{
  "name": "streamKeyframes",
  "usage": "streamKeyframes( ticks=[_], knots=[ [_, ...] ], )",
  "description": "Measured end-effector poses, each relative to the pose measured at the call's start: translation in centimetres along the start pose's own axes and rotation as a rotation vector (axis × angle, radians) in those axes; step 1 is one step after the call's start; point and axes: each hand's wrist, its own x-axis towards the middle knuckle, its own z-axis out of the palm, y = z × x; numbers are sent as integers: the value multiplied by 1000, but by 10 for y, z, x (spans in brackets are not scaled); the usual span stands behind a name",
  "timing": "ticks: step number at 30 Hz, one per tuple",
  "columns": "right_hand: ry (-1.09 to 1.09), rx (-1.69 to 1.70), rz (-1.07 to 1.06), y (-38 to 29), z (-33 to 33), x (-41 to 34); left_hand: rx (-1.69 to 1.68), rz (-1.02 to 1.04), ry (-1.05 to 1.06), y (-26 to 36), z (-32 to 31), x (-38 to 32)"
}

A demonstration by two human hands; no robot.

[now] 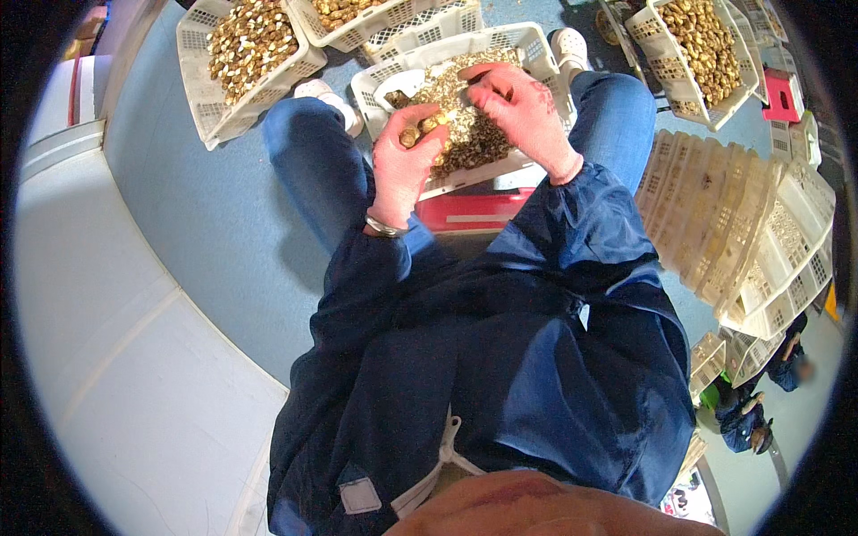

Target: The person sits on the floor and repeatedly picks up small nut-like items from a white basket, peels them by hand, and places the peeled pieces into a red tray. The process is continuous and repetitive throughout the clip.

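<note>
My left hand, in a pink knit glove, holds several small brown-and-cream mushrooms between thumb and fingers. Beneath both hands stands a white plastic crate between my knees. Loose pale and brown trimmings, perhaps mushroom pieces, fill much of it. My right hand, gloved in the same pink, hovers over the crate's right half with bent fingers. A dark patch shows by its fingertips; whether it is a held thing cannot be made out. Inside the crate's left end lies a white plastic piece.
A crate of mushrooms stands ahead on the left, another crate beside it. To the right are a mushroom-filled crate and stacked white crates. A red object sits before my lap. Two people are farther right.
</note>
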Motion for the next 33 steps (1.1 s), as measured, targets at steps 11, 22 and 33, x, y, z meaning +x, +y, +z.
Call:
streamKeyframes(
  ticks=[11,22,33],
  knots=[
    [-100,39,-44,-5,4,-4,597,442,71,-2,1,0],
    [-25,18,258,3,-1,-1,640,556,90,10,5,-3],
    [-129,177,318,-5,-10,0,556,512,68,7,4,-1]
  ],
)
